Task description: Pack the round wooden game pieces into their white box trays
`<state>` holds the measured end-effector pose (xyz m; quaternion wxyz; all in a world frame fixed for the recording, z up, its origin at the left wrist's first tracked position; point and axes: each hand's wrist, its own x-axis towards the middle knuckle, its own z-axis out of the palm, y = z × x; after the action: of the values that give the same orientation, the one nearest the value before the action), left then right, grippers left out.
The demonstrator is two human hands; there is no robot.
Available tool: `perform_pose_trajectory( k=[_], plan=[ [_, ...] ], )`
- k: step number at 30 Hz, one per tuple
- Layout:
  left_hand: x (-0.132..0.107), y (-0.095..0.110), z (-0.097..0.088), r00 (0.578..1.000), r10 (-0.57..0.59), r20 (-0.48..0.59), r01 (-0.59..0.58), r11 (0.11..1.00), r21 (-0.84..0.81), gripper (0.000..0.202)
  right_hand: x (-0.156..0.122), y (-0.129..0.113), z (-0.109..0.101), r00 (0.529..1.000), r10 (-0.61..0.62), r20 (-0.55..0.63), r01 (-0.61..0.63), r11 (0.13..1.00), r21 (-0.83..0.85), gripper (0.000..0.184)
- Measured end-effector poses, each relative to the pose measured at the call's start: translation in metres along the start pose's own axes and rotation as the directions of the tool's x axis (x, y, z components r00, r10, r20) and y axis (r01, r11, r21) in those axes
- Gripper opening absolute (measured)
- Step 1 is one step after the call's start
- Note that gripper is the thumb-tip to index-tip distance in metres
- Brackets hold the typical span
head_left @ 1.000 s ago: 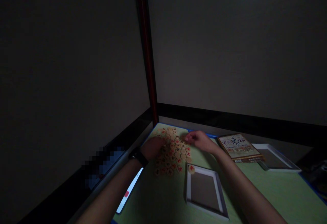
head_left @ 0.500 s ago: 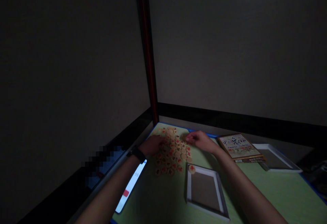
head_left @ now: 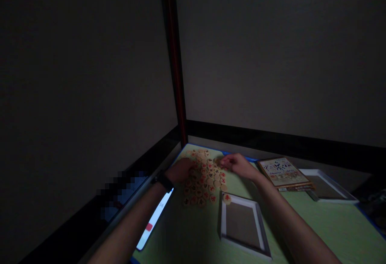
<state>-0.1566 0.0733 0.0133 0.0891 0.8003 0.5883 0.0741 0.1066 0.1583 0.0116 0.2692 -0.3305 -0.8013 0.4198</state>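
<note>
Round wooden Chinese chess pieces point(head_left: 210, 181) with red or black characters cover the back left of a green table point(head_left: 181, 240); some are blank side up. Over their left side is my left hand point(head_left: 181, 170), its fingers curled down among the pieces. Whatever those fingers hold is hidden in shadow. At the right edge of the pieces my right hand point(head_left: 239, 165) is closed in a pinch, with a Chinese chess piece point(head_left: 217, 161) at its fingertips. One red-marked piece point(head_left: 227, 199) rests on the back left corner of a shallow box tray point(head_left: 223, 220).
Left of the pieces, beneath my left forearm, lies a lit phone point(head_left: 154, 220). A Chinese chess box lid point(head_left: 283, 171) with printed artwork lies at the back right, overlapping another shallow tray point(head_left: 334, 199). Walls point(head_left: 271, 63) meet in a corner behind the table.
Both hands stay in nearly the same places, with only slight finger movement. The number on the phone screen has changed.
</note>
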Motion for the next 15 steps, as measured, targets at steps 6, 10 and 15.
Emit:
perform_pose_trajectory(
  k=[6,10,15],
  plan=[
    [-0.001,0.001,-0.015,0.999,-0.038,-0.016,0.038,0.999,-0.012,0.026,0.001,0.003,-0.003,0.999,0.029,-0.023,-0.028,0.999,0.041,0.047],
    [0.007,-0.011,-0.031,0.975,-0.194,-0.11,0.201,0.978,0.054,0.027,0.0,0.002,-0.004,0.999,0.037,-0.029,-0.035,0.998,0.058,0.049],
    [0.026,-0.027,-0.032,0.952,-0.294,-0.09,0.304,0.944,0.129,0.026,-0.001,-0.002,-0.005,0.999,0.036,-0.029,-0.034,0.997,0.065,0.048]
  ],
)
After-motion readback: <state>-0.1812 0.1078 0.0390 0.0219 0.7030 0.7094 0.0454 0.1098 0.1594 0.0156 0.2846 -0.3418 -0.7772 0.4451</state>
